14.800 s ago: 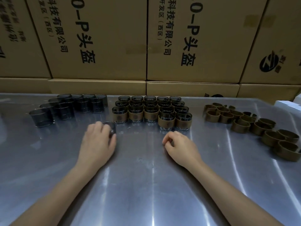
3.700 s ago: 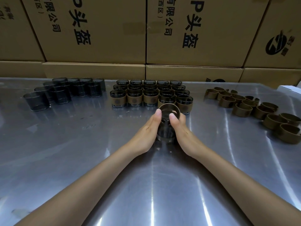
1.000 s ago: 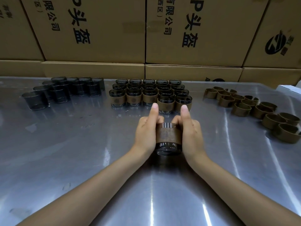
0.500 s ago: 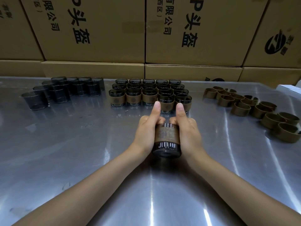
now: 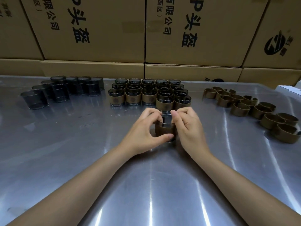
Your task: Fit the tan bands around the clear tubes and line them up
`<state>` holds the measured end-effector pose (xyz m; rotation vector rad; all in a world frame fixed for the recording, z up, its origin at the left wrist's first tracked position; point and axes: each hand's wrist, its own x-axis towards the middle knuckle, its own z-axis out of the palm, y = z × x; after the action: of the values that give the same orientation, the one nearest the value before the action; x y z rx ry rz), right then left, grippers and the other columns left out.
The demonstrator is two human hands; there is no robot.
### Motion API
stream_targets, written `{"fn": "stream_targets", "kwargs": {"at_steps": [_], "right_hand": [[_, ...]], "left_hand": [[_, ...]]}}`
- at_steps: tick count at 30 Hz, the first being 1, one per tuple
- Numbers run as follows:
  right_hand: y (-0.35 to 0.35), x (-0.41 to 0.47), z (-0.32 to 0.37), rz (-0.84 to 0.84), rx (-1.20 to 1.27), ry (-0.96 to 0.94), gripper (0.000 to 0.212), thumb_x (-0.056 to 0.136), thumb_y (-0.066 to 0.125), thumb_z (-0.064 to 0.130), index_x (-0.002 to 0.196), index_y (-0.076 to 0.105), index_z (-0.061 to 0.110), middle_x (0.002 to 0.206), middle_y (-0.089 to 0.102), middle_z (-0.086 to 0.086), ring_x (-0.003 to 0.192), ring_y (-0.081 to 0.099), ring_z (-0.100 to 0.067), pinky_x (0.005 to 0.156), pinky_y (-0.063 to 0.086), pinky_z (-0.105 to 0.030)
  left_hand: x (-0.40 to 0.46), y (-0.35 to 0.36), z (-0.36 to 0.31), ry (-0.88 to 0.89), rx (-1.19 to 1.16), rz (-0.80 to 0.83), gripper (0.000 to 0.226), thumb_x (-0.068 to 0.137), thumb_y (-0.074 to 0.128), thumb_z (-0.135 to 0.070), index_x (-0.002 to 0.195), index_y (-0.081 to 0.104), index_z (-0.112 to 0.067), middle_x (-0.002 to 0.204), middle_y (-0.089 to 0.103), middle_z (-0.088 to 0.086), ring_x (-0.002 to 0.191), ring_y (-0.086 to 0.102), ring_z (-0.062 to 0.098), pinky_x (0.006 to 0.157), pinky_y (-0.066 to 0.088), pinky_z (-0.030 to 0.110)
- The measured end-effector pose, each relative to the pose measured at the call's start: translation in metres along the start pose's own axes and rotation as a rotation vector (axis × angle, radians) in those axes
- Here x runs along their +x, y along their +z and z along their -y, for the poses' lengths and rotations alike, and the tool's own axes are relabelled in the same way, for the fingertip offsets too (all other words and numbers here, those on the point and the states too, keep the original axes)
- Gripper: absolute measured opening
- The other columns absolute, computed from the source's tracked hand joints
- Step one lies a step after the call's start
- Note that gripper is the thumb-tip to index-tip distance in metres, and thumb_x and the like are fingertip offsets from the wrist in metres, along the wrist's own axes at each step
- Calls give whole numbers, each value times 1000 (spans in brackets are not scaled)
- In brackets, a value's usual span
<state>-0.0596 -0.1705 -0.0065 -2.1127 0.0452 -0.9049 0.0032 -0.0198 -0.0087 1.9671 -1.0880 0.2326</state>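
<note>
Since half a second back, the banded tube has been tipped from lying on its side between the palms to standing upright on the worktop, mouth up, and the fingers have been curled in around it instead of pointing straight ahead. Biggest stuff first: a wall of cardboard boxes printed with black characters is stacked along the far edge, and the shiny metal worktop is spread across everything in front of them. Mid-back, a tidy block of finished tubes is lined up in rows, each wrapped with a tan band. Off to the right, a loose trail of spare tan bands is laid out, well apart from the block. Far left, a cluster of bare clear tubes is parked, dark-looking and unwrapped. Just in front of the finished block, the tube being worked on is held from both sides: it's gripped by the left hand, thumb pressed low against the band and fingers hooked over the rim, while the rim is pinched from the other side by the right hand, fingers curled. A white box corner can be spotted at the far right edge.
</note>
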Motion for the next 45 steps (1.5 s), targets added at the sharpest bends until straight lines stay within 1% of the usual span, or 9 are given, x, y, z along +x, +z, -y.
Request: {"fn": "stream_targets", "kwargs": {"at_steps": [5,6,8,10,15,20,28,36,45], "right_hand": [[1,5,-5,21,74,167,24,102,40,34,95,59,20,103,53,4,91,48,16,80,35,-2],[1,6,-7,20,102,231,27,102,38,37,96,58,20,104,55,3,93,50,11,85,38,-7],[1,7,-11,17,161,341,32,102,35,40,95,58,19,105,58,2,98,54,-5,94,46,-33],[2,8,-10,14,178,371,32,103,35,39,93,57,20,102,59,3,97,55,-13,93,46,-42],[4,9,-11,37,176,366,31,103,35,38,82,57,31,87,60,13,84,54,-4,79,43,-31],[6,8,-13,47,176,361,33,102,38,35,78,59,28,79,61,12,78,56,-1,71,40,-26],[6,10,-14,46,208,388,35,102,34,40,80,58,27,77,61,9,76,55,-9,66,40,-27],[7,10,-15,57,208,390,36,102,33,41,81,58,26,77,62,7,78,56,-13,69,41,-30],[8,10,-19,67,215,381,36,102,34,43,81,59,27,77,64,5,80,59,-15,69,42,-29]], "left_hand": [[7,-7,13,-276,40,-178,50,72,83,-35,103,45,-23,116,52,-3,110,54,16,90,48,32],[8,-8,15,-347,-3,-184,64,70,84,-38,114,40,-23,123,50,-1,116,53,18,96,47,35],[10,-11,17,-447,-77,-152,95,64,86,-43,135,27,-21,138,43,5,126,46,21,106,42,41],[12,-12,20,-490,-66,-104,107,62,87,-42,143,22,-19,146,37,7,131,43,22,109,40,42],[17,-13,28,-529,-38,-172,77,69,86,-35,132,47,-15,134,54,6,116,56,21,99,48,36],[33,-13,39,-591,-117,-268,84,71,85,-29,139,40,-12,140,52,7,124,54,23,104,46,38],[57,-9,57,-608,0,-278,78,73,79,-49,138,48,-17,137,55,2,124,52,21,104,45,42],[67,-11,68,-669,34,-293,78,68,77,-60,133,54,-23,126,63,-5,114,58,16,86,43,29],[63,-8,66,-627,133,-277,79,71,70,-68,136,50,-29,123,64,-9,116,58,16,79,38,27]]}}
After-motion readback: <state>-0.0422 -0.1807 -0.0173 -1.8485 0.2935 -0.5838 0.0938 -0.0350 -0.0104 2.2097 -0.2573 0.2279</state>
